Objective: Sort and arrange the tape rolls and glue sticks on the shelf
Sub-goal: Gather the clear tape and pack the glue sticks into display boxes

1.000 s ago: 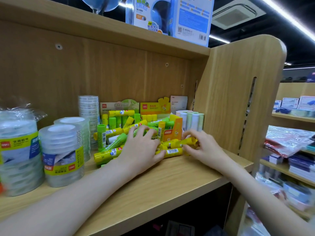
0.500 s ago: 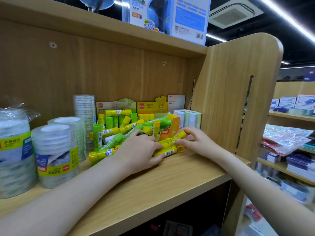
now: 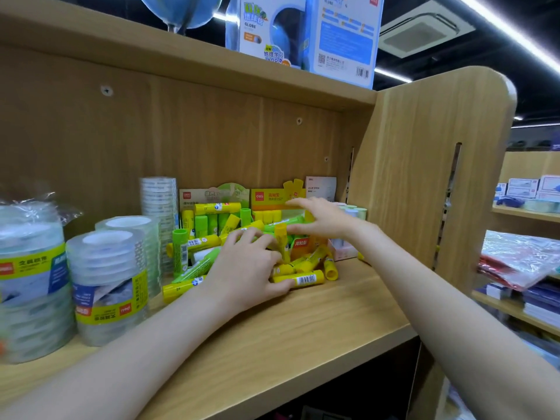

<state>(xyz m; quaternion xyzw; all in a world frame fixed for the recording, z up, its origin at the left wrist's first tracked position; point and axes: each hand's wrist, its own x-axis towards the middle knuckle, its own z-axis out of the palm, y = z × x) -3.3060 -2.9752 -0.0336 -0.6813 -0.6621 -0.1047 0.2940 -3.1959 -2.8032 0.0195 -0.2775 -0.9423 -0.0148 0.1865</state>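
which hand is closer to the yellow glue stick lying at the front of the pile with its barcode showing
Left. The left hand rests on the pile with its fingertips right at the barcode glue stick. The right hand is raised above and behind it, near the orange display box.

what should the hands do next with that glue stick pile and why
Probably lift the upright yellow glue stick that the left hand grips and stand it by the display boxes; the right hand hovers open there, and loose sticks lie jumbled.

Up top stands a blue globe box (image 3: 269, 28) beside a bare globe (image 3: 181, 10). A ceiling air vent (image 3: 424, 31) hangs overhead. Red plastic-wrapped packs (image 3: 521, 259) fill the neighbouring rack.
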